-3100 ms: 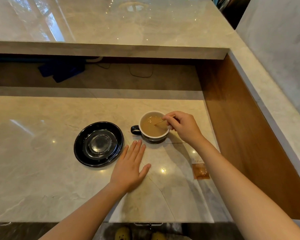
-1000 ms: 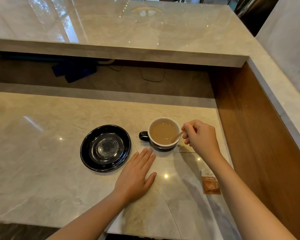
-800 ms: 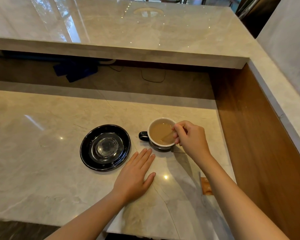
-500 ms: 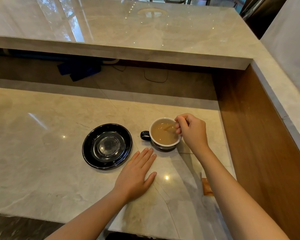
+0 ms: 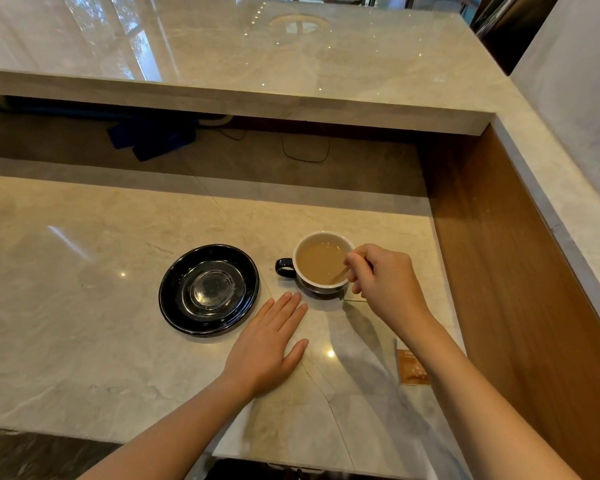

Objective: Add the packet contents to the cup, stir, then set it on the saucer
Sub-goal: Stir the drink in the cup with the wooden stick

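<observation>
right hand pinched on a thin wooden stirrer, its tip dipped in the milky brown drink of the cup; cup on the counter, handle toward the empty black saucer just to its left; left hand flat, fingers spread, on the counter below both; brown packet lying partly hidden by the right forearm

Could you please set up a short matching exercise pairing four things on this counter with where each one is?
Things:
1 saucer
2 cup
3 stirrer
4 packet

Places:
A in the tan drink
B partly hidden by the right forearm
C empty, left of the cup
D on the counter, handle pointing left

Pairs: 1-C, 2-D, 3-A, 4-B
</observation>
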`<move>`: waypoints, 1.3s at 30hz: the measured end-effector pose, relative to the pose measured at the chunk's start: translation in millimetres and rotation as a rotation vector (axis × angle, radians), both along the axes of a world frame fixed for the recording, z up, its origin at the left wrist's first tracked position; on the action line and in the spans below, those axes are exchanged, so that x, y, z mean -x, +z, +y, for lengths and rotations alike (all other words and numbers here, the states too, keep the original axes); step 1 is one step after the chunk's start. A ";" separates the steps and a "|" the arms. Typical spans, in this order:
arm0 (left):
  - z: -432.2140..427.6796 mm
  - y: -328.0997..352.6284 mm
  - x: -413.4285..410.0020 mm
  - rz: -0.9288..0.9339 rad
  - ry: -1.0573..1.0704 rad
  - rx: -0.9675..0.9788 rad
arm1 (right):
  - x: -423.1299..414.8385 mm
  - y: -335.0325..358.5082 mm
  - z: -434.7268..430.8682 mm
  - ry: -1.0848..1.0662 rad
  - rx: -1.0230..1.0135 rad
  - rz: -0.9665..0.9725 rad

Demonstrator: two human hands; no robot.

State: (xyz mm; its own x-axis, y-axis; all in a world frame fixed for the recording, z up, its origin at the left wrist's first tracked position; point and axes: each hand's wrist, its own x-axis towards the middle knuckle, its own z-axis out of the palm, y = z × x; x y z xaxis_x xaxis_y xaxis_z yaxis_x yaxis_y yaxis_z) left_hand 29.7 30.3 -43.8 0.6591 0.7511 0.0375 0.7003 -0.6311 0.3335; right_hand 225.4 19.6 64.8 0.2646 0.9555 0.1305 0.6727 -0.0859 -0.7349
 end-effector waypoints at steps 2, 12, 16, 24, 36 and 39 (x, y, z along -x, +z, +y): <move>-0.3 0.3 0.2 0.011 -0.001 0.015 | 1.6 5.1 -0.2 0.013 -0.018 0.016; 0.1 0.3 1.1 -0.003 0.002 0.025 | -18.5 18.4 5.4 -0.080 -0.145 -0.090; -0.1 0.4 1.5 -0.010 0.000 0.030 | -19.5 16.8 3.4 -0.120 -0.200 -0.117; 0.1 0.9 1.2 -0.016 0.002 0.029 | -14.7 13.6 -9.3 -0.139 -0.312 -0.158; -0.8 0.8 1.5 -0.057 -0.001 0.020 | -27.2 6.8 -24.2 -0.281 -0.315 0.052; -0.6 -0.8 2.5 -0.058 -0.006 0.006 | -30.4 -1.8 -35.3 -0.390 -0.292 0.151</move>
